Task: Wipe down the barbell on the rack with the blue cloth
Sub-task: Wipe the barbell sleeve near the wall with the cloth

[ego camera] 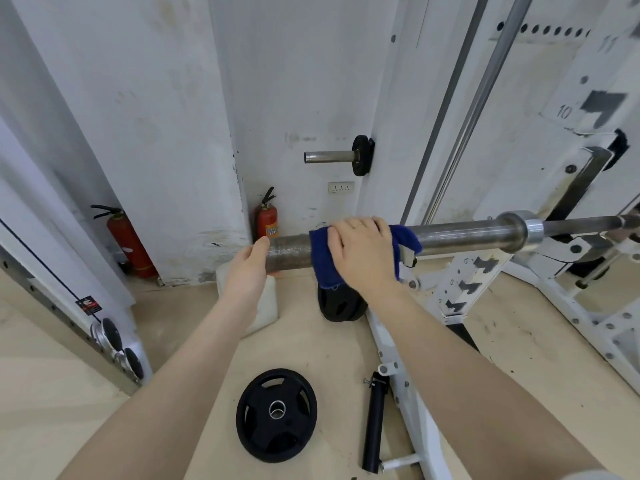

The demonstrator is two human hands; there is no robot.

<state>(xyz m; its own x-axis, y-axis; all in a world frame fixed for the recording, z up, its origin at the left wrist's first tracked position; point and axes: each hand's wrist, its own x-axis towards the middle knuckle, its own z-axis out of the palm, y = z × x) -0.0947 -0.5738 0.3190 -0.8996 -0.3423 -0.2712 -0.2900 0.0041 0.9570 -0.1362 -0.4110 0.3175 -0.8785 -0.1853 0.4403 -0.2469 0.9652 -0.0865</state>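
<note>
Both forearms reach out: right hand (363, 251) clamps blue cloth (323, 261) round the barbell (460, 233) sleeve, left hand (247, 268) cups its end; press firmly, twisting

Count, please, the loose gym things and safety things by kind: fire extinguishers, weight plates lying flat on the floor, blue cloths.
Fire extinguishers: 2
Weight plates flat on the floor: 1
Blue cloths: 1
Total: 4
</note>
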